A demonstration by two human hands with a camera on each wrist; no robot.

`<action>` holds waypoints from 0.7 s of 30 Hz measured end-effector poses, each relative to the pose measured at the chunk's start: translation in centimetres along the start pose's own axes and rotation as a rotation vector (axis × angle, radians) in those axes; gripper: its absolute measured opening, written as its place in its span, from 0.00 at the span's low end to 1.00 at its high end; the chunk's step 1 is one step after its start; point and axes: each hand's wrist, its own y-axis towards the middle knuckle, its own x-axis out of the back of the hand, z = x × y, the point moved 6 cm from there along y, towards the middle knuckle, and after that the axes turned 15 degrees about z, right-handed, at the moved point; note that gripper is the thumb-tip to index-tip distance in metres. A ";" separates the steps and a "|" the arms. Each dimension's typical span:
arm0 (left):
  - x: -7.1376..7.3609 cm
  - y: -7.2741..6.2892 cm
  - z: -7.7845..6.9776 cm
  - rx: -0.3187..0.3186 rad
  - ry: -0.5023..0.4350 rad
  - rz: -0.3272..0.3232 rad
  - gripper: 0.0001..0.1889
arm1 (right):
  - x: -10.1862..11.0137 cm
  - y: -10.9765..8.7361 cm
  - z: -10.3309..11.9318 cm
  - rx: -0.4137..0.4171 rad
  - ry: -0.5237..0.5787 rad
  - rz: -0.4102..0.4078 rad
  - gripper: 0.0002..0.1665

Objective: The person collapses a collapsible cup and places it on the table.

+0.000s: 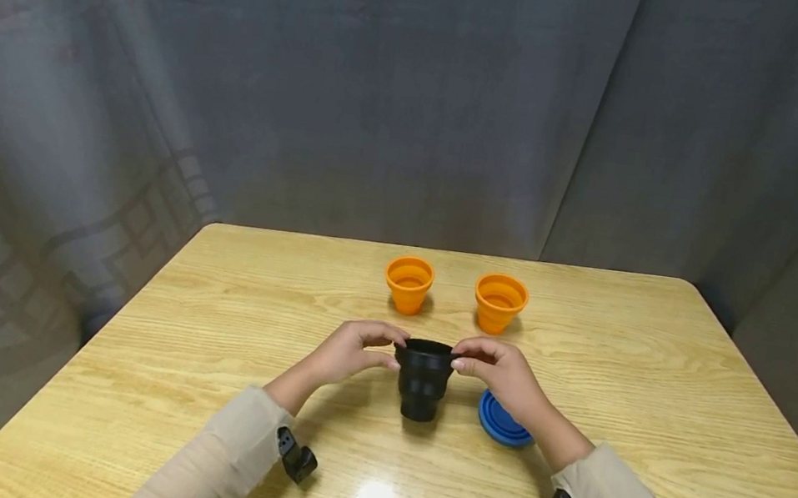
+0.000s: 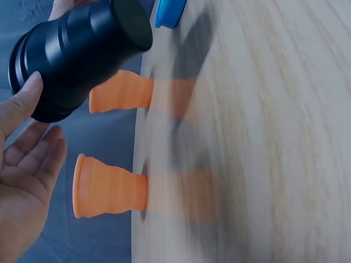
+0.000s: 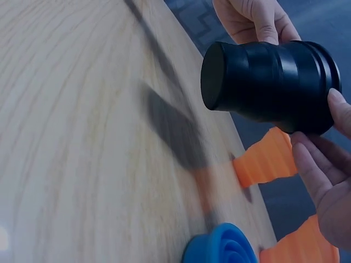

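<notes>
A black collapsible cup [image 1: 423,380], drawn out to its full height, is held by its rim between both hands. From the left, my left hand [image 1: 353,351] pinches the rim with thumb and fingers. The right hand [image 1: 501,372] grips the opposite side of the rim the same way. In the right wrist view the base of the black cup [image 3: 263,82] hangs above the table, its shadow lying apart from it. Just under the right forearm lies a blue collapsible cup [image 1: 501,421], folded flat and partly covered by that hand.
Two orange collapsible cups, the left one [image 1: 408,286] and the right one [image 1: 500,303], stand upright and expanded farther back. The wooden table [image 1: 273,283] ends at a grey curtain [image 1: 401,115]. Each wrist carries a small black camera.
</notes>
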 end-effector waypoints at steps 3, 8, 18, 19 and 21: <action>0.0 -0.1 0.2 0.030 -0.032 0.005 0.11 | -0.2 -0.1 0.0 0.009 0.015 0.014 0.17; 0.0 0.0 1.1 0.038 -0.058 0.006 0.11 | -0.3 -0.2 0.3 0.020 -0.034 0.012 0.16; -0.3 0.2 4.8 0.110 -0.162 0.003 0.13 | -0.8 -0.4 0.8 0.051 -0.052 0.059 0.17; -0.2 0.2 4.7 0.101 -0.169 0.002 0.13 | -1.0 -0.4 0.8 0.066 -0.035 0.079 0.18; -0.3 0.1 4.7 0.085 -0.200 0.006 0.13 | -1.2 -0.3 1.0 0.093 -0.005 0.115 0.19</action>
